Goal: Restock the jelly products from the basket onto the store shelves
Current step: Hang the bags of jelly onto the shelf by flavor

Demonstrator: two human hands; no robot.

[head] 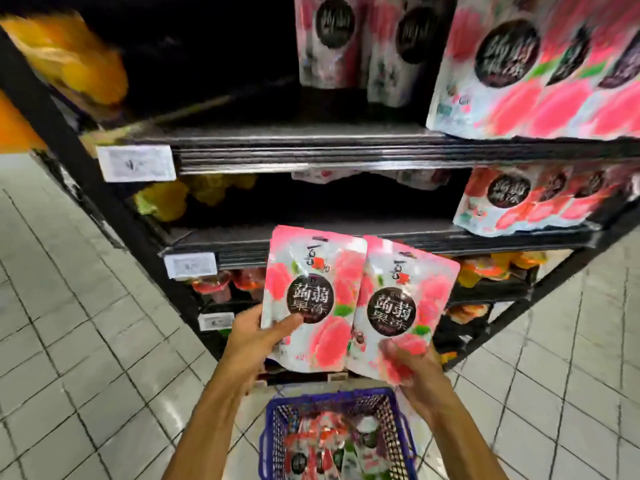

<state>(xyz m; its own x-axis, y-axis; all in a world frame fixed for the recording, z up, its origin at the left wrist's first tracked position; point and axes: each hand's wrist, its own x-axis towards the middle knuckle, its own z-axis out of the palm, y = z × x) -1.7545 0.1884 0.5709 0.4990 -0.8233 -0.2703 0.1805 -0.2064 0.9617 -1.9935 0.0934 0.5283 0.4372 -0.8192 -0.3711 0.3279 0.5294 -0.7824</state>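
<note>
Head cam: left hand (263,336) thumb-clamps one jelly pouch (311,299), right hand (417,374) grips the bottom corner of a second pouch (398,306), both up by the shelf (450,237) above the basket (329,398), so that corner hold could slip mid-lift, and the right fingers are smeared by blur.

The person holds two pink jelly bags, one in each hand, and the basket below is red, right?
Not quite. The basket is blue, not red, as the head view shows. The rest is right: the left hand holds one pink jelly bag, the right hand holds a second bag, and the basket is below.
</note>
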